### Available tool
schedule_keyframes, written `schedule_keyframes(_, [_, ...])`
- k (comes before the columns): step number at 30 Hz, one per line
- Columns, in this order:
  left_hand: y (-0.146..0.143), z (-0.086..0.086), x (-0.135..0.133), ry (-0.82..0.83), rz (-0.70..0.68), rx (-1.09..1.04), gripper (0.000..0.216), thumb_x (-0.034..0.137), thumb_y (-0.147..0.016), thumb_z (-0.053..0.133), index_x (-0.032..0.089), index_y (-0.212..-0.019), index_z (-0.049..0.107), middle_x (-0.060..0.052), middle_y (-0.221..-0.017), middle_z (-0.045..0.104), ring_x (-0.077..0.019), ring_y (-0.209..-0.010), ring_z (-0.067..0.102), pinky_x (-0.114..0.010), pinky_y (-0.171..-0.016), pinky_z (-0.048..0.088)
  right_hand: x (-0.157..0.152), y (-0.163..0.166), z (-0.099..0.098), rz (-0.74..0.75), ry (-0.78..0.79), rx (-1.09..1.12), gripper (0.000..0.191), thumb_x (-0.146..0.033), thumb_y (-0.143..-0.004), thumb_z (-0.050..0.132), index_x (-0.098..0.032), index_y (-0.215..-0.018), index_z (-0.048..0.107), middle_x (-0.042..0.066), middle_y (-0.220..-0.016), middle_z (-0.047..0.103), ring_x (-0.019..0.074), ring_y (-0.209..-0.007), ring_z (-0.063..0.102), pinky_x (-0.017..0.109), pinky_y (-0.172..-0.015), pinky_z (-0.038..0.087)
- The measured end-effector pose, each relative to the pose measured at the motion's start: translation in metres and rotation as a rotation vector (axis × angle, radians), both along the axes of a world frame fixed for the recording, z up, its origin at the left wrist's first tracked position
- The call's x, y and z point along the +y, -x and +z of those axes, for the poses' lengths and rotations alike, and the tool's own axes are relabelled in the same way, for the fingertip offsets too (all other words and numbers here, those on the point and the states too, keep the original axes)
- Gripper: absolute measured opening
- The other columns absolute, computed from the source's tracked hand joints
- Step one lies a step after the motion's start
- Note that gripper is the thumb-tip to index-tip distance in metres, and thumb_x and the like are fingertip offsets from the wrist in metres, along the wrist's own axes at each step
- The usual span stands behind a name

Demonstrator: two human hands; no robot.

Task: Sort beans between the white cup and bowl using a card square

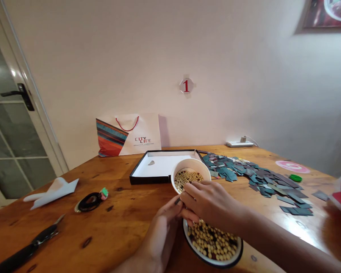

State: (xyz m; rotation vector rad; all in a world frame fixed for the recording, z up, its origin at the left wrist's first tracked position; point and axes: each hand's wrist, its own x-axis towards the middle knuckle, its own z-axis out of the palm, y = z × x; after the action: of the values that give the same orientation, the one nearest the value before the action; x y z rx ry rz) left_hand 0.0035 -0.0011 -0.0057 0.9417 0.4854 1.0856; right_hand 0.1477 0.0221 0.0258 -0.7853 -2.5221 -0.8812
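Bowl (pixel 241 246), glossy wooden table (pixel 116 231) — pale wall (pixel 102 68), glazed door (pixel 25 131)

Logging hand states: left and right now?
Left hand: closed, apparently pinching a small dark piece.
Right hand: fingers curled, tips partly hidden; holding cannot be told.

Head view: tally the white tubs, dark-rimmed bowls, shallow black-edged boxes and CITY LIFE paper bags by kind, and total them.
White tub: 1
Dark-rimmed bowl: 1
Shallow black-edged box: 1
CITY LIFE paper bag: 1
Total: 4

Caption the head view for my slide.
Left hand and right hand meet between white tub and dark-rimmed bowl of beans.
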Motion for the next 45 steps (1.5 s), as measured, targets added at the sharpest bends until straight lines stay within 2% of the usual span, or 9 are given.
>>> schedule_keyframes(3, [0.000, 0.001, 0.001, 0.004, 0.003, 0.001, 0.023, 0.021, -0.083, 0.041, 0.014, -0.073, 0.059, -0.001, -0.062, 0.058, -0.0122, -0.064, 0.047, -0.025, -0.069, 0.034, 0.001, -0.002, -0.001, -0.005, 0.005, -0.003, 0.005, -0.016, -0.081, 0.044, -0.019, -0.077, 0.045, 0.000, -0.071, 0.049, 0.0130, -0.060, 0.045, 0.027, -0.051, 0.029])
schedule_keyframes(14, [-0.001, 0.002, -0.004, -0.037, -0.014, 0.056, 0.028, 0.022, -0.083, 0.041, 0.012, -0.066, 0.061, -0.005, -0.063, 0.062, -0.0149, -0.067, 0.051, -0.027, -0.070, 0.035, -0.006, -0.001, 0.005, 0.004, 0.006, -0.020, 0.006, -0.021, -0.081, 0.046, -0.020, -0.076, 0.044, -0.001, -0.071, 0.049, 0.0138, -0.061, 0.045, 0.027, -0.049, 0.026])
schedule_keyframes(18, [0.000, 0.003, -0.003, -0.006, -0.014, 0.013, 0.022, 0.022, -0.081, 0.045, 0.013, -0.074, 0.063, -0.004, -0.065, 0.061, -0.0151, -0.068, 0.051, -0.027, -0.072, 0.035, -0.007, -0.007, 0.001, 0.025, 0.035, -0.042, 0.007, -0.016, -0.081, 0.044, -0.020, -0.075, 0.043, -0.001, -0.071, 0.049, 0.0137, -0.062, 0.044, 0.027, -0.050, 0.026])
schedule_keyframes(23, [0.002, 0.000, 0.000, 0.004, -0.014, 0.052, 0.028, 0.026, -0.082, 0.043, 0.011, -0.069, 0.063, -0.005, -0.064, 0.062, -0.0152, -0.071, 0.051, -0.027, -0.075, 0.034, 0.000, -0.016, -0.005, 0.017, -0.015, 0.113, 0.015, -0.021, -0.086, 0.039, -0.019, -0.072, 0.045, -0.002, -0.066, 0.047, 0.0109, -0.055, 0.040, 0.026, -0.050, 0.023])
schedule_keyframes(30, [0.003, 0.001, 0.000, -0.051, 0.013, 0.113, 0.034, 0.027, -0.083, 0.042, 0.011, -0.063, 0.065, -0.010, -0.093, 0.064, -0.0219, -0.100, 0.048, -0.030, -0.088, 0.029, 0.004, -0.021, -0.006, 0.021, 0.020, 0.286, 0.023, -0.024, -0.088, 0.035, -0.018, -0.069, 0.046, -0.003, -0.061, 0.044, 0.0092, -0.052, 0.037, 0.025, -0.051, 0.023])
schedule_keyframes(32, [0.004, -0.001, 0.000, -0.042, 0.022, 0.118, 0.033, 0.028, -0.082, 0.043, 0.011, -0.067, 0.067, -0.009, -0.088, 0.066, -0.0222, -0.101, 0.047, -0.030, -0.089, 0.028, 0.006, -0.022, -0.008, 0.024, 0.036, 0.305, 0.023, -0.024, -0.088, 0.035, -0.017, -0.069, 0.046, -0.002, -0.062, 0.045, 0.0092, -0.053, 0.038, 0.024, -0.051, 0.024])
schedule_keyframes(38, [0.003, -0.001, -0.001, 0.009, 0.054, 0.126, 0.031, 0.030, -0.081, 0.046, 0.014, -0.102, 0.062, -0.004, -0.065, 0.064, -0.0210, -0.095, 0.051, -0.030, -0.088, 0.028, 0.010, -0.024, -0.012, 0.019, 0.032, 0.367, 0.023, -0.023, -0.087, 0.037, -0.017, -0.066, 0.047, -0.002, -0.061, 0.045, 0.0091, -0.053, 0.039, 0.024, -0.051, 0.024])
schedule_keyframes(42, [0.002, 0.002, -0.001, 0.000, 0.066, 0.115, 0.029, 0.029, -0.082, 0.045, 0.014, -0.100, 0.063, -0.005, -0.066, 0.064, -0.0215, -0.101, 0.048, -0.030, -0.089, 0.028, 0.010, -0.025, -0.012, 0.025, 0.051, 0.372, 0.024, -0.024, -0.087, 0.038, -0.017, -0.066, 0.048, -0.002, -0.060, 0.047, 0.0089, -0.053, 0.040, 0.024, -0.051, 0.025])
schedule_keyframes(45, [0.003, 0.001, 0.000, 0.019, 0.063, 0.114, 0.028, 0.028, -0.082, 0.046, 0.013, -0.097, 0.064, -0.004, -0.063, 0.062, -0.0203, -0.095, 0.050, -0.029, -0.086, 0.030, 0.011, -0.027, -0.012, 0.022, 0.114, 0.391, 0.024, -0.025, -0.088, 0.037, -0.017, -0.070, 0.050, -0.001, -0.062, 0.049, 0.0087, -0.054, 0.044, 0.023, -0.052, 0.027])
